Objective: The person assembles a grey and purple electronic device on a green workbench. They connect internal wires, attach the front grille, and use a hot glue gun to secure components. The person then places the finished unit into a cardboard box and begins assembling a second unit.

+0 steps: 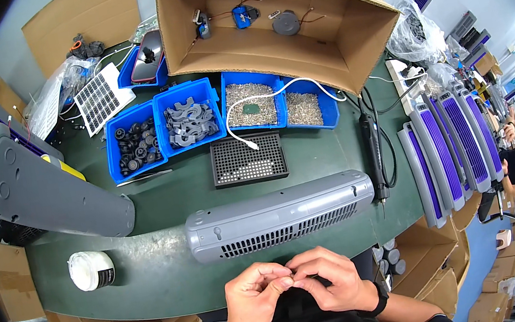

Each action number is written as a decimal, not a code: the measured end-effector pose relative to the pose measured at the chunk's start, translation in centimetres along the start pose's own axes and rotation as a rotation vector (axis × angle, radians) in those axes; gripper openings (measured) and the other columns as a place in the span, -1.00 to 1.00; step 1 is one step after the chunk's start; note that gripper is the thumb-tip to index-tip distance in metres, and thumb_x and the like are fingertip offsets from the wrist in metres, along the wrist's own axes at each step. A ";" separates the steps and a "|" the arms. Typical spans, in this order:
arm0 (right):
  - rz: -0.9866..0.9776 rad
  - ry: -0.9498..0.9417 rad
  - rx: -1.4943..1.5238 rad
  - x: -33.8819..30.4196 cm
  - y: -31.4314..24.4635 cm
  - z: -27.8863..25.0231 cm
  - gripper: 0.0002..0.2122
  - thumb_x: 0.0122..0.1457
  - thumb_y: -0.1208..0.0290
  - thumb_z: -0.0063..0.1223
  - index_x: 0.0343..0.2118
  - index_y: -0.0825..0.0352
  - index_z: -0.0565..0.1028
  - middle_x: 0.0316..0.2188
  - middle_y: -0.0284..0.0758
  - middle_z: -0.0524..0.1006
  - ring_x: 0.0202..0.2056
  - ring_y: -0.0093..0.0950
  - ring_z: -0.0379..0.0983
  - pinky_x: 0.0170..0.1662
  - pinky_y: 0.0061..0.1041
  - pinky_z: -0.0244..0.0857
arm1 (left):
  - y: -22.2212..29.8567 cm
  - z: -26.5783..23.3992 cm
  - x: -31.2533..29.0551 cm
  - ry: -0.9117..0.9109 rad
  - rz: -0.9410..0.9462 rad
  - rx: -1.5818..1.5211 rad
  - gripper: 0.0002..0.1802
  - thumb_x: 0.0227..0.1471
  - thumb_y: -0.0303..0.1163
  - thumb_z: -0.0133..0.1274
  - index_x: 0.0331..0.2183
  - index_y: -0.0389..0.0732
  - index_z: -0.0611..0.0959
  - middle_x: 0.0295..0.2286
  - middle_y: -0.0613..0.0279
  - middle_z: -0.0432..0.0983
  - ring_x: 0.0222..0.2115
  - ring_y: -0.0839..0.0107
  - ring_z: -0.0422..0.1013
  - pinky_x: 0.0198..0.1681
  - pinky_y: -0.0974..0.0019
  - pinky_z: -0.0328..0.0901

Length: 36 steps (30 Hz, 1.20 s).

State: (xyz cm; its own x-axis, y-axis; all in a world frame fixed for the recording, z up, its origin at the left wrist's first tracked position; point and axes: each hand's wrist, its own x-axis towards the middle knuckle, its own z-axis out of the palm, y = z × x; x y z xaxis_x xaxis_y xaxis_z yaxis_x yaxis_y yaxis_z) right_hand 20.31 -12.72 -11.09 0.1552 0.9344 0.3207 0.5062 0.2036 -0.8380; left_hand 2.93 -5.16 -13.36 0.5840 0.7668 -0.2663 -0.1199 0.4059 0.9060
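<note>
My left hand and my right hand meet at the near edge of the green table, fingertips pinched together around something too small to make out. Both wrists wear black bands. Just beyond my hands a long grey vented housing lies across the table. Behind it sits a black perforated tray with a white cable end resting on it.
Blue bins hold black round parts, grey clips and small screws. A large open cardboard box stands behind. An electric screwdriver lies at right beside stacked grey-and-purple panels. More grey housings and a white cup sit left. Other people work far right.
</note>
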 end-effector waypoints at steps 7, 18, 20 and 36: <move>-0.111 0.234 -0.354 2.5 1.5 0.0 -0.77 -0.03 0.80 0.33 -0.35 0.39 0.55 -0.41 -0.25 0.60 -0.52 -0.43 0.55 -0.51 -0.53 0.41 | 0.3 -0.1 0.2 0.015 -0.059 -0.099 -0.90 0.22 -0.61 0.22 -0.19 -0.40 0.70 -0.28 0.08 0.70 -0.29 0.43 0.64 -0.18 0.34 0.60; -0.129 0.244 -0.476 2.7 2.0 0.6 -0.77 -0.02 0.76 0.38 -0.31 0.38 0.60 -0.41 -0.27 0.60 -0.51 -0.45 0.56 -0.50 -0.51 0.42 | -0.1 -1.6 -0.3 0.021 -0.029 -0.090 -0.85 0.25 -0.63 0.18 -0.14 -0.39 0.73 -0.25 0.14 0.68 -0.23 0.46 0.63 -0.10 0.37 0.56; -0.045 0.204 -0.370 2.3 1.0 0.5 -0.77 -0.01 0.72 0.40 -0.29 0.36 0.61 -0.39 -0.28 0.61 -0.50 -0.45 0.56 -0.48 -0.51 0.43 | 0.0 -1.8 -0.3 0.014 -0.016 -0.088 -0.86 0.25 -0.64 0.17 -0.15 -0.40 0.72 -0.25 0.13 0.68 -0.24 0.44 0.63 -0.11 0.36 0.57; 0.166 -0.404 0.086 2.9 -1.8 1.6 -0.87 0.19 0.61 0.29 -0.25 0.36 0.55 -0.36 -0.30 0.61 -0.54 -0.48 0.53 -0.53 -0.49 0.38 | 2.2 -5.0 -1.3 -0.097 -0.034 0.156 -0.69 0.22 -0.64 0.19 0.00 -0.29 0.60 -0.28 0.16 0.73 -0.26 0.52 0.62 -0.17 0.41 0.51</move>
State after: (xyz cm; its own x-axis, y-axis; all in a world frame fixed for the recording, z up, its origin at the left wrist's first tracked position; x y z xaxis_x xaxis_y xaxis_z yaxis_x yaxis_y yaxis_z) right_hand 18.47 -9.87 -9.32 -0.1240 0.9923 -0.0049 0.4273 0.0489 -0.9028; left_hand -2.07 -2.77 -12.70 0.6611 0.6995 -0.2715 0.0230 0.3428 0.9391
